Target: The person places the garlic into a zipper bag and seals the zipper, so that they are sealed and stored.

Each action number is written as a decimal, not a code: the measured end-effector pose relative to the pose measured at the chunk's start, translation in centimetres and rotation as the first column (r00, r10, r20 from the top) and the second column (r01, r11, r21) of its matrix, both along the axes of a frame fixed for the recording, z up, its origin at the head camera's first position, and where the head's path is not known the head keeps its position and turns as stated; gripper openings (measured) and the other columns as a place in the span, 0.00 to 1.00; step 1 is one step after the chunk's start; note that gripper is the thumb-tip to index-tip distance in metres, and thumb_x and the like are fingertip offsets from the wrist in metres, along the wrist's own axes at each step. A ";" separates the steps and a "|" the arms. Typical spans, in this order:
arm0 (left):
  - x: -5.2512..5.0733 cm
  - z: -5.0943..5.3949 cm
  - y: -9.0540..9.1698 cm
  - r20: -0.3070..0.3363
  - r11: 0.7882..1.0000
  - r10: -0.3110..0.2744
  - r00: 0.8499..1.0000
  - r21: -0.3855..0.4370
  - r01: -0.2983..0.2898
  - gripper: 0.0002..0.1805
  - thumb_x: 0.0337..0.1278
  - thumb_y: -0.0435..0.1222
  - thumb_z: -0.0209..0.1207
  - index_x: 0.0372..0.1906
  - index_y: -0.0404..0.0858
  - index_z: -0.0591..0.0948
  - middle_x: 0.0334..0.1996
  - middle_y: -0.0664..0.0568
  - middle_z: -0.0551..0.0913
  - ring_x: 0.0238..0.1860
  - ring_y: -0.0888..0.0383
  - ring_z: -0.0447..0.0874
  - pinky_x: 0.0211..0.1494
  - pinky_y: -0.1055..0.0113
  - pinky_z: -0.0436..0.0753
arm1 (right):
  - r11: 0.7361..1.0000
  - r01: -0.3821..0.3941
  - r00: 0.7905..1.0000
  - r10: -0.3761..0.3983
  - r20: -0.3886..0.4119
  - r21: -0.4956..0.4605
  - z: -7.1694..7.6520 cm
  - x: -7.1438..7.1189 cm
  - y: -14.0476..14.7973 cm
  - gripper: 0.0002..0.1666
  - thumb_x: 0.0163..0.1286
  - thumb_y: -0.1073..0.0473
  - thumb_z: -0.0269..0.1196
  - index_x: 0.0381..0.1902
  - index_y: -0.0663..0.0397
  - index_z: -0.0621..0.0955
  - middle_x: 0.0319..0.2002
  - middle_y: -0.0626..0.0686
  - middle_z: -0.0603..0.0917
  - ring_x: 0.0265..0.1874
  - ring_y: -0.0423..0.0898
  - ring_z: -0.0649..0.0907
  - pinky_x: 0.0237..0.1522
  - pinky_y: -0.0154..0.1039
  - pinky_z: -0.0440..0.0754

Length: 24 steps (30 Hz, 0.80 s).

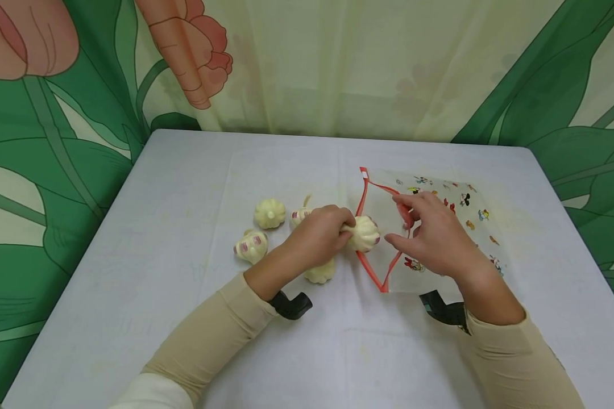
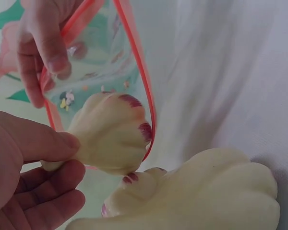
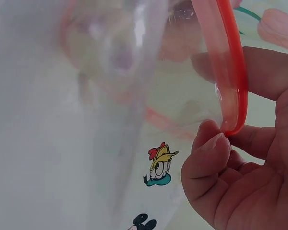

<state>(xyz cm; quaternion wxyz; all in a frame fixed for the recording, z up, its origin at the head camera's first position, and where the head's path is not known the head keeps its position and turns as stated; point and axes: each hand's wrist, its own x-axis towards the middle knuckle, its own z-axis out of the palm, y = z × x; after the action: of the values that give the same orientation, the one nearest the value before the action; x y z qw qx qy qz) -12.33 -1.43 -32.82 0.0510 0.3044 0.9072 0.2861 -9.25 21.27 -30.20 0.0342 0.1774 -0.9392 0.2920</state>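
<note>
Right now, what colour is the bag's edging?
The edging is orange-red; it shows best in the right wrist view.

No legible words, nos. or brand names in any view. Only printed marks are small cartoon pics scattered on the clear bag. R wrist view shows two best: a duck's head w/ red bow, yellow brim & blue-green collar; below it, cut off by btm edge, a black-eared mouse head. In head view the other figs. are too tiny to make out in detail. A wee white patch at the bag's red-trimmed far corner is likewise too small to read.
</note>
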 end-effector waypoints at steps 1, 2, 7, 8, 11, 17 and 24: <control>0.0 0.0 0.1 0.008 1.000 -0.001 1.000 -0.006 0.001 0.09 0.65 0.31 0.62 0.48 0.35 0.85 0.42 0.47 0.85 0.43 0.55 0.81 0.45 0.69 0.80 | 1.000 0.000 1.000 0.000 -0.012 0.002 0.1 0.0 0.0 0.33 0.57 0.65 0.74 0.59 0.70 0.75 0.39 0.54 0.71 0.41 0.52 0.79 0.35 0.41 0.76; 0.0 0.0 0.1 0.015 1.000 0.000 1.000 -0.010 0.000 0.09 0.65 0.31 0.62 0.48 0.35 0.85 0.43 0.47 0.85 0.43 0.55 0.81 0.44 0.70 0.80 | 1.000 0.000 1.000 0.000 -0.023 0.003 0.2 0.1 0.0 0.33 0.57 0.65 0.74 0.59 0.70 0.76 0.38 0.53 0.71 0.41 0.52 0.79 0.34 0.40 0.76; -0.1 -0.2 0.5 0.024 1.000 0.001 1.000 -0.021 -0.001 0.09 0.65 0.31 0.63 0.48 0.35 0.85 0.43 0.47 0.85 0.43 0.56 0.81 0.43 0.71 0.80 | 1.000 0.013 0.998 -0.013 -0.057 0.000 0.7 0.2 0.1 0.31 0.56 0.64 0.75 0.56 0.67 0.77 0.37 0.52 0.71 0.40 0.51 0.79 0.34 0.38 0.76; -0.1 -0.2 0.5 0.025 1.000 0.001 1.000 -0.024 0.000 0.09 0.65 0.31 0.63 0.48 0.35 0.85 0.43 0.47 0.85 0.43 0.56 0.81 0.43 0.71 0.80 | 1.000 0.017 0.998 -0.017 -0.060 0.000 0.8 0.2 0.2 0.31 0.56 0.64 0.75 0.56 0.66 0.77 0.37 0.52 0.71 0.40 0.51 0.79 0.34 0.38 0.76; -0.1 -0.3 0.6 0.026 0.999 0.002 1.000 -0.036 -0.001 0.09 0.65 0.31 0.62 0.48 0.35 0.84 0.43 0.47 0.84 0.43 0.56 0.81 0.42 0.70 0.80 | 1.000 0.027 0.998 -0.027 -0.062 -0.003 0.9 0.2 0.2 0.31 0.56 0.64 0.75 0.57 0.64 0.77 0.38 0.52 0.70 0.40 0.51 0.79 0.34 0.38 0.76; 0.0 -0.3 0.8 0.025 0.999 0.012 1.000 -0.038 -0.011 0.10 0.65 0.30 0.61 0.49 0.35 0.84 0.43 0.47 0.84 0.44 0.55 0.81 0.44 0.68 0.81 | 1.000 0.029 0.998 -0.030 -0.048 -0.005 0.8 0.2 0.2 0.33 0.56 0.62 0.76 0.59 0.65 0.77 0.40 0.53 0.71 0.41 0.52 0.78 0.34 0.40 0.76; 0.1 -0.5 1.3 -0.021 0.998 0.017 1.000 0.066 -0.016 0.10 0.63 0.27 0.61 0.47 0.34 0.84 0.43 0.45 0.83 0.44 0.53 0.80 0.45 0.69 0.80 | 0.999 0.033 0.999 -0.034 -0.038 -0.020 0.6 0.3 0.1 0.31 0.57 0.64 0.75 0.57 0.66 0.76 0.41 0.54 0.72 0.40 0.51 0.78 0.33 0.38 0.75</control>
<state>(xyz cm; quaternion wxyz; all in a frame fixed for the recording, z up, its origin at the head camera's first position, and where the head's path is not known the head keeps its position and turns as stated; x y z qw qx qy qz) -12.20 -0.10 -33.37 0.0287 0.3016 0.9002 0.3128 -8.91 21.32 -29.57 0.0589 0.1668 -0.9383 0.2970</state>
